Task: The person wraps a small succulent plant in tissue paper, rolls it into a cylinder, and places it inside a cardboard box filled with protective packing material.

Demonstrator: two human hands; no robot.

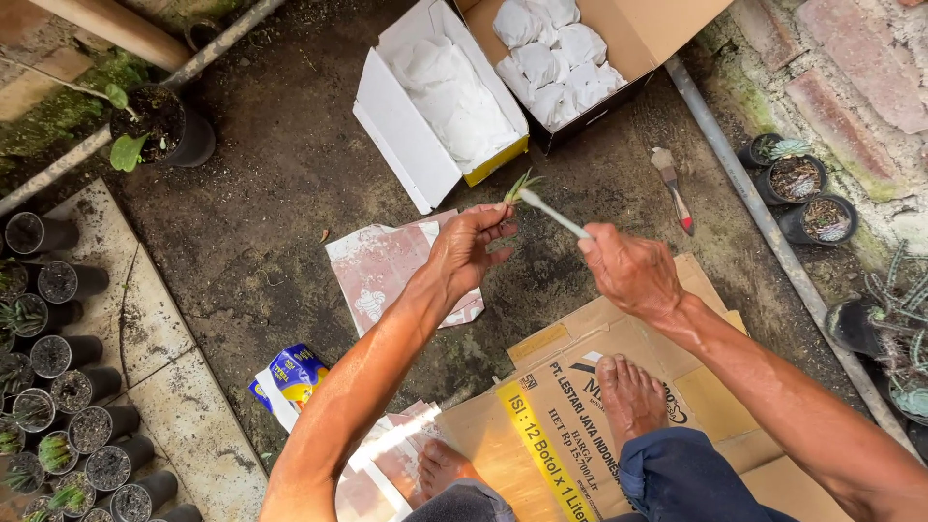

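Looking down now: the left hand (466, 249) is closed around the base of a small plant cutting (520, 186), its green spiky leaves poking out past the fingertips, up above the ground between the knees and the boxes. The right hand (628, 271) has its grip shut on a thin white strip (553, 213), which runs slantwise from the fist up to the cutting; I can't quite tell whether it is a label, a tie or a slim tool, as it's small in this view.

I'd judge that cutting light and fragile, with soft leaves that bruise or snap easily, so the stem base is the place to hold it, just as the left hand does. The strip looks stiff enough to keep its line.

Beyond the hands sits an open white box (406, 126) lined with paper, and beside it a brown carton (657, 29) packed with white wrapped bundles. A paintbrush (673, 188) lies on the dirt floor to the right. Flattened cardboard (570, 416) lies under bare feet. Rows of black pots (58, 387) stand along the left.
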